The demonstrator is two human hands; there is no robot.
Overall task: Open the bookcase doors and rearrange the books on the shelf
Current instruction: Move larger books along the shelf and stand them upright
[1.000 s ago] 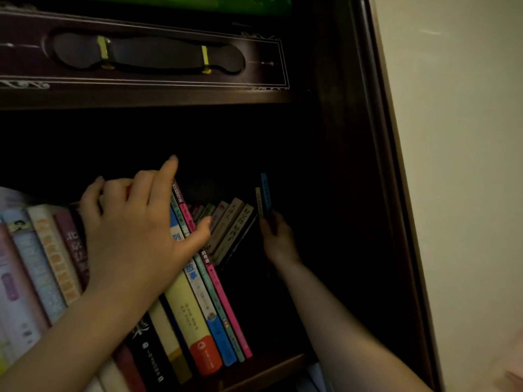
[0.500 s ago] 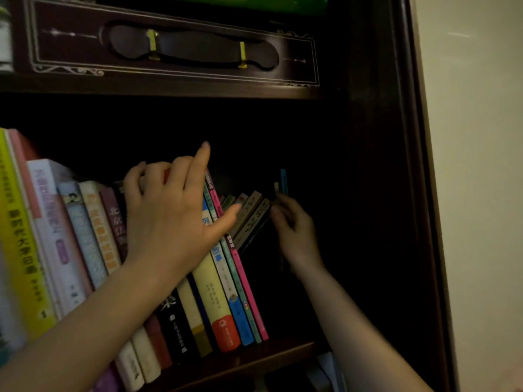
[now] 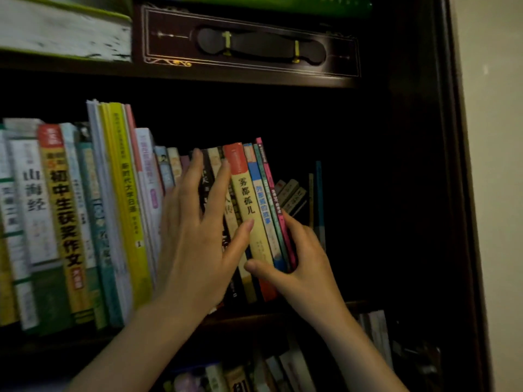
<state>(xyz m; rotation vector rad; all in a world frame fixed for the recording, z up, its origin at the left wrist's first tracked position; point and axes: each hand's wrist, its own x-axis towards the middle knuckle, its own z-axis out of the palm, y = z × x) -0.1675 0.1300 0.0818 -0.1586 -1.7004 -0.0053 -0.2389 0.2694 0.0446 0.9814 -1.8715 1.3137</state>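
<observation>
A row of books (image 3: 124, 193) fills the dark bookcase shelf (image 3: 362, 305). At the row's right end stand a yellow book with a red top (image 3: 243, 188), a blue book (image 3: 260, 193), a teal one and a pink book (image 3: 268, 176), all leaning slightly left. My left hand (image 3: 195, 244) lies flat on the dark spines beside them, fingers spread, thumb touching the yellow book. My right hand (image 3: 302, 267) grips this group low down, thumb across the spines and fingers round the pink book's right side. Behind it, small leaning books (image 3: 291, 193) and a thin blue book (image 3: 319, 193) stand deeper in.
Above the shelf is a dark drawer front with a long handle (image 3: 260, 48). The bookcase side panel (image 3: 441, 193) and a pale wall (image 3: 495, 165) close the right. The shelf's right part is dark. More books (image 3: 283, 369) sit on the shelf below.
My right hand left the thin books at the back and took hold of the pink-to-yellow group. My left hand slid from the book tops down onto the spines. The group stands more upright.
</observation>
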